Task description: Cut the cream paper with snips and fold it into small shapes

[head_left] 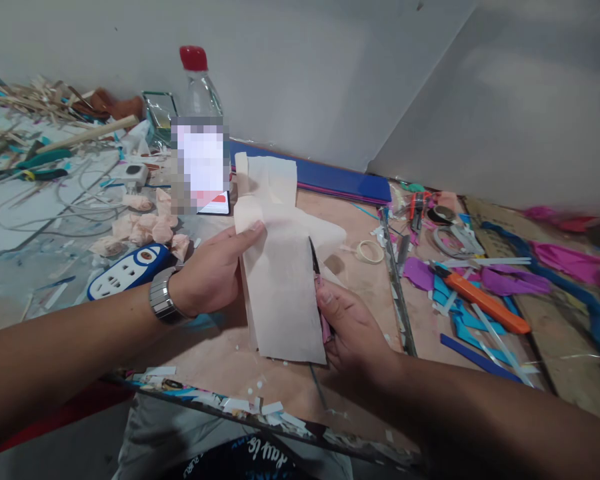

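My left hand (pixel 223 270) pinches the left edge of a folded sheet of cream paper (pixel 285 293), thumb on top and fingers behind. Layers of the paper stick out at its top and to the right. At the right edge, my right hand (pixel 353 323) is closed round a pair of scissors (pixel 315 257). A dark blade shows against the paper near its right side; the pinkish handle is mostly covered by my fingers. Whether the other blade lies behind the sheet I cannot tell. Both hands are above the brown work board (pixel 365 373).
Behind the paper stand a lit phone (pixel 205 163) and a red-capped bottle (pixel 203 93). Crumpled peach pieces (pixel 147 227) and a power strip (pixel 129 272) lie left. A tape roll (pixel 370 251), an orange utility knife (pixel 483 298) and coloured scraps lie right. A blue strip (pixel 340 177) runs along the wall.
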